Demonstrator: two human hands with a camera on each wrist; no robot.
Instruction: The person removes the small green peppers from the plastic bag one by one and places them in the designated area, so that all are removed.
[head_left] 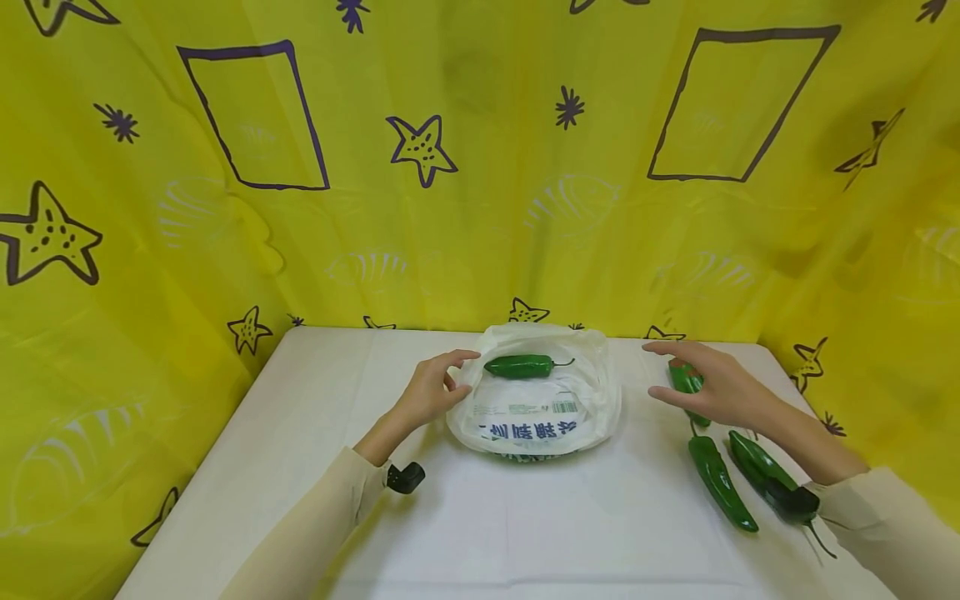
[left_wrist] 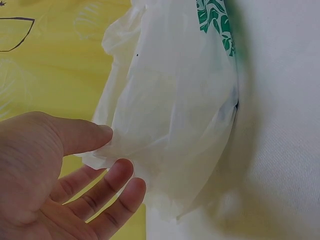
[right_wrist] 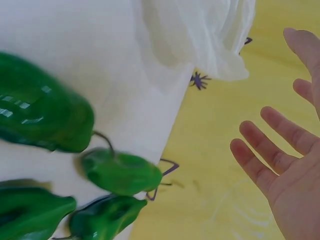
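Note:
A white plastic bag [head_left: 461, 429] with blue and green print stands with its mouth spread wide. Inside its opening lies a green pepper [head_left: 519, 367], its stem pointing right. My left hand [head_left: 429, 390] is at the bag's left rim, thumb and fingers parted, the thumb overlapping the plastic [left_wrist: 160, 100] in the left wrist view. To the right of the bag, my right hand [head_left: 716, 385] hovers with fingers spread and holds nothing. Below it lies a green pepper with a reddish patch [head_left: 681, 375], partly hidden by the hand.
Two long green peppers [head_left: 720, 483] [head_left: 753, 462] lie on the right of the white table [head_left: 525, 533], near the right forearm. Several peppers [right_wrist: 120, 172] show in the right wrist view. A yellow curtain [head_left: 487, 233] with drawn stars hangs around the table's back and sides.

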